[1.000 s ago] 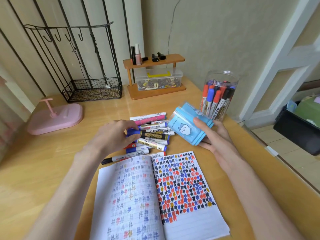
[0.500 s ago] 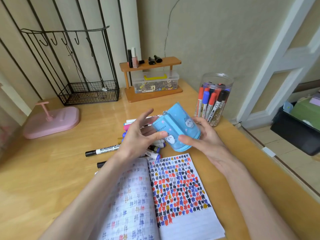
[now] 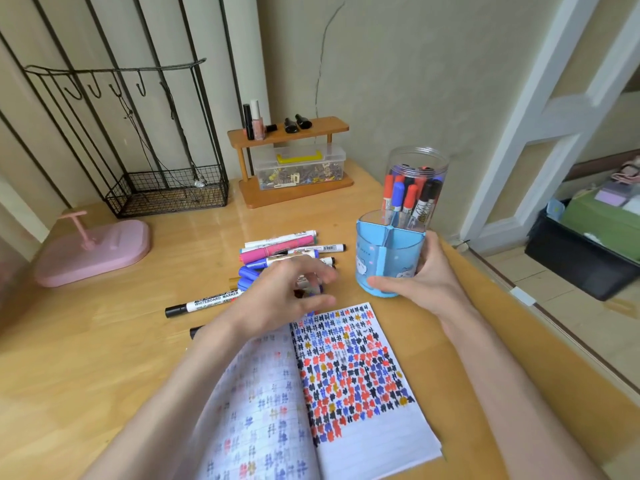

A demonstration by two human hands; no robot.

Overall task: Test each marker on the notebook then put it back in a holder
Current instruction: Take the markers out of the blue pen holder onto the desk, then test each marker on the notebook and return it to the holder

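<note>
Wooden desk (image 3: pixel 86 341), light yellow.
- Near edge: open notebook (image 3: pixel 346 375), right page dense with coloured marks.
- Centre: marker pile (image 3: pixel 277 251). Black-capped whiteboard marker (image 3: pixel 207 303) lies apart at its left.
- Right: blue holder (image 3: pixel 388 258) upright, clear jar (image 3: pixel 415 181) of markers just behind.
- Back: wooden rack (image 3: pixel 298 199) carrying clear box (image 3: pixel 301 168), black wire rack (image 3: pixel 166 192).
- Left: pink stand (image 3: pixel 93 251).

head-worn view, forward and down, close above table (image 3: pixel 104 341)

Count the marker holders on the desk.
2: the blue divided holder, standing upright and gripped by the right hand, and the clear jar just behind it. None looks hidden.
</note>
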